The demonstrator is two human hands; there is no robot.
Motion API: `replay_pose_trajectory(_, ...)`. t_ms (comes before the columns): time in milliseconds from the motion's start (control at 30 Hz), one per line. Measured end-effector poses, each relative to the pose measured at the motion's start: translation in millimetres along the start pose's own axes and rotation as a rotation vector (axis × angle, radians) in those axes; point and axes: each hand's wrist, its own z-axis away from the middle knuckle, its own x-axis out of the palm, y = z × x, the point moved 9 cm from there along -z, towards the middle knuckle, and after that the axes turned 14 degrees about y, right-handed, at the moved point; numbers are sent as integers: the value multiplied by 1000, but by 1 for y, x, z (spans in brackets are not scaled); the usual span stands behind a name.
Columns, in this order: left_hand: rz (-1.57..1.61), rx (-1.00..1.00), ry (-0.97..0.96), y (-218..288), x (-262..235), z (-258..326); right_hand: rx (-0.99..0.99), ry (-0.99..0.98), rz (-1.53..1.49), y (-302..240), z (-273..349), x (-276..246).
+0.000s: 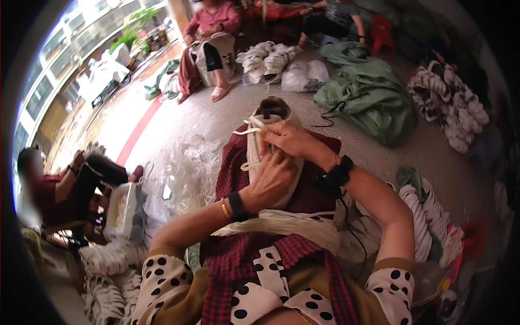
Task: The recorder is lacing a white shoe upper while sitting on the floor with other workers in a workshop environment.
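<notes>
A pale shoe with a dark brown lining rests on a dark red checked cloth over my lap, its opening pointing away from me. White shoelace ends and loops stick out at its left side. My right hand is bent over the eyelets near the opening, thumb and fingers pinched at the lace. Just nearer to me, my left hand lies across the shoe with its fingers curled at the lacing; what its fingertips grip is hidden. A thick bundle of white laces lies across my lap.
Clear plastic bags with white laces lie at the left. A seated person is beside a white bin. Green sacks and piled pale shoes are at the far right. Two more people sit at the back.
</notes>
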Motion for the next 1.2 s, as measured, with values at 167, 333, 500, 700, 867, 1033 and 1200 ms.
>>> replay_pose_trajectory(167,-95,-97,-93,7,-6,15,105,10,-34,15,2,-1)
replay_pose_trajectory(333,213,-320,-129,-13,-51,72,26,-9,-52,5,-4,4)
replay_pose_trajectory(500,205,-405,-121,-38,-61,84,62,8,47,2,-2,-1)
replay_pose_trajectory(700,276,-457,157,-45,-60,59,108,13,106,8,-2,-4)
replay_pose_trajectory(867,151,-354,-32,-41,-31,33,112,12,109,-1,-3,-1)
replay_pose_trajectory(1033,39,-332,-138,-47,-14,26,92,20,79,1,-3,-2)
replay_pose_trajectory(1200,22,-348,-221,-53,-4,24,101,-5,9,10,-1,0)
